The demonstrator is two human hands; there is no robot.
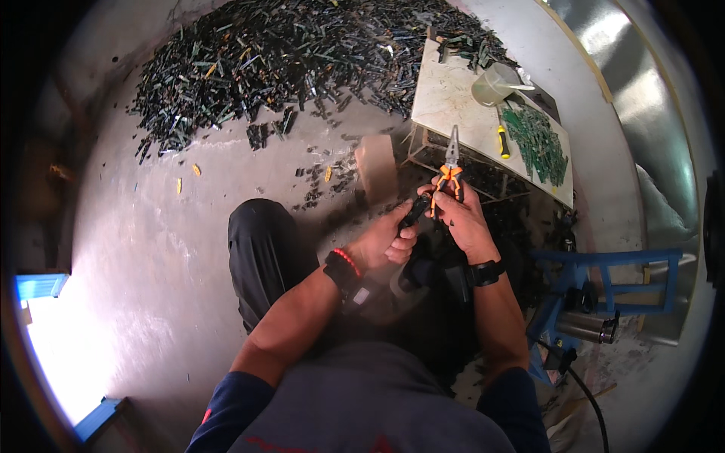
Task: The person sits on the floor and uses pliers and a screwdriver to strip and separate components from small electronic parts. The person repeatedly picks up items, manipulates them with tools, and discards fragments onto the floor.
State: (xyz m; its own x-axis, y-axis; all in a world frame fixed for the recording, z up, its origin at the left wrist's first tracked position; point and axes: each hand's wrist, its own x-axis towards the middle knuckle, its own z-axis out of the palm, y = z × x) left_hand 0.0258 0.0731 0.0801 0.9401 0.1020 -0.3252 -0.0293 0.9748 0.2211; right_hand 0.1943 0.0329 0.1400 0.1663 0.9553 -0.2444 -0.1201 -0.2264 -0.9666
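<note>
My left hand (391,235) is closed around a black elongated piece (416,214), whose far end points up towards my other hand. My right hand (456,209) holds long-nose pliers (452,164) with orange and black handles, their metal jaws pointing away from me. The fingertips of my right hand also touch the far end of the black piece. Both hands are close together above my lap. What exactly the black piece is, I cannot tell.
A large heap of dark strips (272,62) covers the floor ahead. On the low table (447,102) at right lie green strips (535,141), a yellow-black screwdriver (503,141) and a plastic measuring jug (490,88). A blue chair (612,257) holding a metal flask (586,327) stands at right.
</note>
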